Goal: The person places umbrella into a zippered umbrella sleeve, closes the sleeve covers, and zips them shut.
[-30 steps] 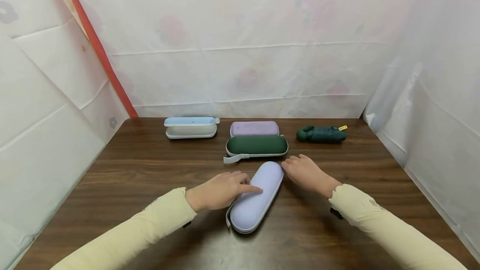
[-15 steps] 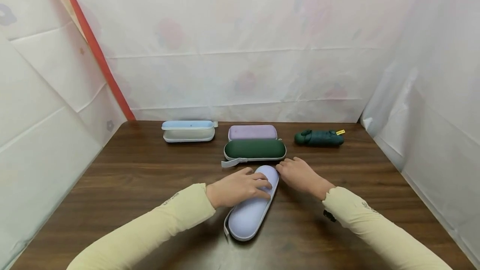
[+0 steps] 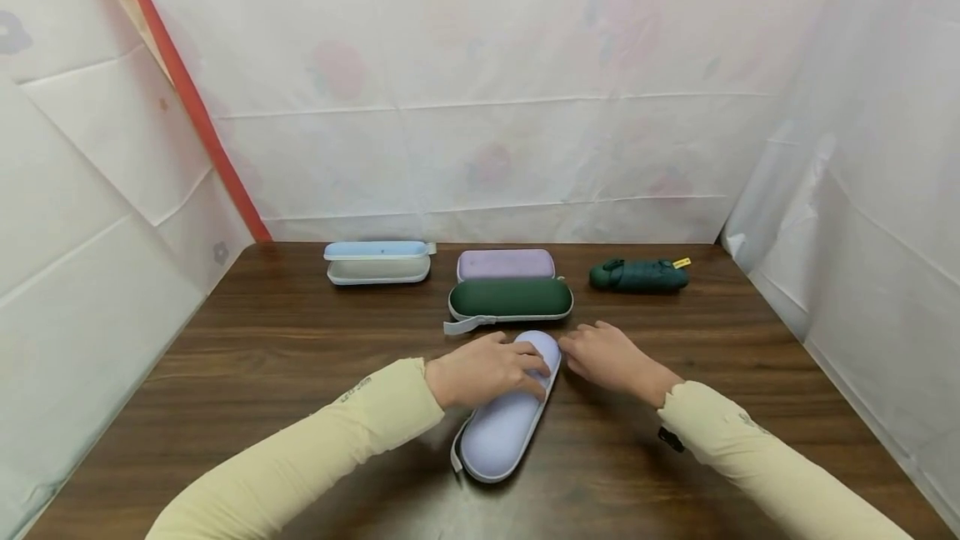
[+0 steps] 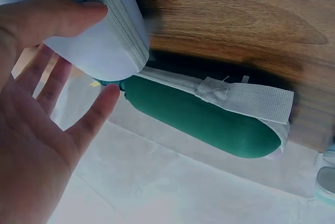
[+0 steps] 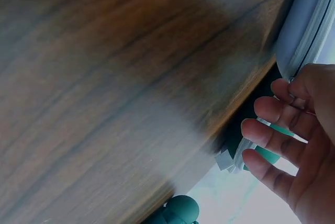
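A lavender zippered glasses case (image 3: 501, 433) lies slanted on the table, its far end toward the right. My left hand (image 3: 483, 371) reaches across its top and holds it, fingertips over the right side. In the left wrist view the thumb (image 4: 86, 19) rests along the grey zip band (image 4: 118, 22), other fingers on the far side. My right hand (image 3: 609, 359) is at the case's far right end. In the right wrist view its thumb and index finger pinch the zip pull at the case's tip, the pull mostly hidden; the other fingers are loosely bent.
Behind the lavender case lies a dark green case (image 3: 512, 298) with a grey strap (image 3: 468, 325), overlapping a purple case (image 3: 506, 262). An opened light blue case (image 3: 378, 263) stands at back left. A folded dark green umbrella (image 3: 641, 276) lies back right. White sheeting (image 3: 480, 157) surrounds the table.
My left hand has moved right and farther over the lavender case, from its left side to across its top. The right hand stays at the case's far end.
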A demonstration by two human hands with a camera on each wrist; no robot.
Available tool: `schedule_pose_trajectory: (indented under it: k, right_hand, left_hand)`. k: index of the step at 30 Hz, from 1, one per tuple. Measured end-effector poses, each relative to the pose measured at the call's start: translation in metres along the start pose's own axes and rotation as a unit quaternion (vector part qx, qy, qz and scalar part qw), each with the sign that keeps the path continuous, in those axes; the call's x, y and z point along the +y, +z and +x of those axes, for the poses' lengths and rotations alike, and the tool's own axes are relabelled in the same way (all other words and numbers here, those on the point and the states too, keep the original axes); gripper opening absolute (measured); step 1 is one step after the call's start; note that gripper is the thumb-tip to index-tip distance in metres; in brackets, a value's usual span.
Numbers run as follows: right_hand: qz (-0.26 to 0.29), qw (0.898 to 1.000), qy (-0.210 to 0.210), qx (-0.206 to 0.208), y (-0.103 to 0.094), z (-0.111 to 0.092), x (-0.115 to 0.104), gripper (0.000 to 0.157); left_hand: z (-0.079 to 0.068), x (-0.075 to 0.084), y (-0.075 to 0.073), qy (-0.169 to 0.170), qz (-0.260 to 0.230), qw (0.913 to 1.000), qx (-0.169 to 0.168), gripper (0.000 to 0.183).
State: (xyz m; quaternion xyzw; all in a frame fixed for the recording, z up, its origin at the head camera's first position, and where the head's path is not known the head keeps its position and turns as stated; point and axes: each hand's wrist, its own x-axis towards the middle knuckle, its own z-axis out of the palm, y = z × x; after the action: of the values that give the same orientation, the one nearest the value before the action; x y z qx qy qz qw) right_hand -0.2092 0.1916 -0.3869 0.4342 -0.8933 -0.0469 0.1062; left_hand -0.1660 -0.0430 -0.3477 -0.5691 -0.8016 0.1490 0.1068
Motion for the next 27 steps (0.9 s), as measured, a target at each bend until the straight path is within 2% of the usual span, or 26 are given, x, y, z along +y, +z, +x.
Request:
schedule_pose_trajectory:
  k: [6,17,27]
  right_hand:
    - [0.008,1.0,-0.004,-0.009,0.002,-0.005,-0.005,0.005]
    - [-0.036,0.998,-0.019,0.038,0.0,-0.01,-0.008,0.006]
    - [-0.008,1.0,-0.024,0.013,-0.004,-0.016,-0.016,0.006]
  left_hand:
    - [-0.003,0.002,0.003,-0.013,-0.019,0.9997,0.001,0.039]
    - [-0.003,-0.001,0.001,-0.013,-0.024,0.9996,-0.003,0.041]
    - [-0.005,0.001,-0.001,-0.013,-0.032,0.9994,-0.003,0.04]
